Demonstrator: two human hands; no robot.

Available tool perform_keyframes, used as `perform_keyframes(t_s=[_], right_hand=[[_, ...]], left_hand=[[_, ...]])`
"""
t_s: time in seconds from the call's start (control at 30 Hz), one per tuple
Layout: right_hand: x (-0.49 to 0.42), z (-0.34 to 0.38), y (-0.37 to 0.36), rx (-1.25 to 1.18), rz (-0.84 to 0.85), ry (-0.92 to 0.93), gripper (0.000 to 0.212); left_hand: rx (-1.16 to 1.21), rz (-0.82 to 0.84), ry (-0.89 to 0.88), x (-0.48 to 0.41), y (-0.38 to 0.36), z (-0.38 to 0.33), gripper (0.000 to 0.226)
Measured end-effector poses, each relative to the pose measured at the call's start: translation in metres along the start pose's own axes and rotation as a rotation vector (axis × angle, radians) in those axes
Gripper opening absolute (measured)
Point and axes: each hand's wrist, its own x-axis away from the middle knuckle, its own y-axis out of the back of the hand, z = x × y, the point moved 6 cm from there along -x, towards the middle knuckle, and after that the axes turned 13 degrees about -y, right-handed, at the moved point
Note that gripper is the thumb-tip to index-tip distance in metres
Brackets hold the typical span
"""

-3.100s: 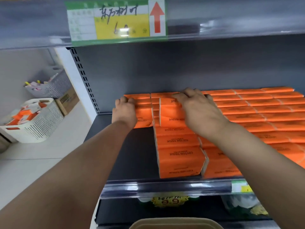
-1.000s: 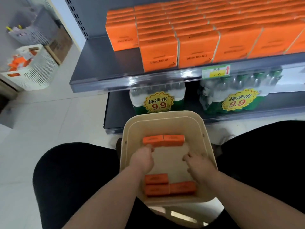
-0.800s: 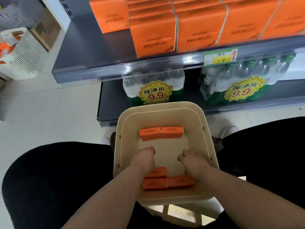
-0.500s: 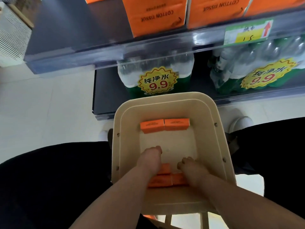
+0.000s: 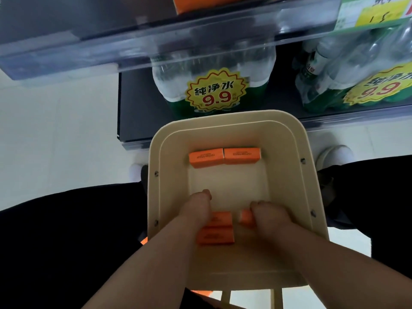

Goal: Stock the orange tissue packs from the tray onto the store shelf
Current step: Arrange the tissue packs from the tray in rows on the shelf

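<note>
A pale tiled floor (image 5: 55, 141) fills the left of the view, and the person's black trouser legs (image 5: 66, 230) frame the scene on both sides. Across the top runs the grey metal store shelf (image 5: 66, 16) with its clear plastic front rail (image 5: 178, 47). The lower part of a shelved orange tissue pack (image 5: 189, 4) shows at the upper edge, and a green-and-yellow price tag (image 5: 374, 12) sits in the rail at the right. Beneath is a dark lower shelf (image 5: 136, 103) carrying two shrink-wrapped packs of clear water bottles, the centre water pack (image 5: 211, 70) and the right water pack (image 5: 356, 63), each with a yellow starburst label reading 9.9.

Just in front of that stands the square cream plastic tray (image 5: 156, 175), between the person's knees. Both hands reach into its near end. The left hand (image 5: 198, 206) lies over the left end of the first near orange pack (image 5: 220, 218) with its fingers bent downward; the back of the hand hides whether they have closed on it. The second near orange pack (image 5: 215, 236) lies touching that one on the nearer side. The right hand (image 5: 270, 214) has its fingers curled round one end of the third near orange pack (image 5: 245, 216), which sits just apart from the other two. Against the tray's far wall, the far left orange pack (image 5: 206, 157) and the far right orange pack (image 5: 242, 155) lie side by side, touching, printed faces up.
</note>
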Motion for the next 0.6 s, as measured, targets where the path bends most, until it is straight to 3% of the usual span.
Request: perform_keyframes(t_s=[0.13,0.33,0.6], right_hand=[[-0.001,-0.011,0.023,-0.161,-0.154,-0.061,0.039],[0.001,-0.005,0.023,-0.160,-0.148,-0.050,0.044],[-0.009,-0.010,0.033,-0.207,-0.170,-0.077,0.045]], left_hand=[[-0.087,0.077,-0.005,-0.003,-0.012,-0.001,0.035],[-0.265,0.220,-0.070,-0.020,-0.030,-0.002,0.030],[-0.269,0.210,-0.132,-0.040,-0.032,0.005,0.043]])
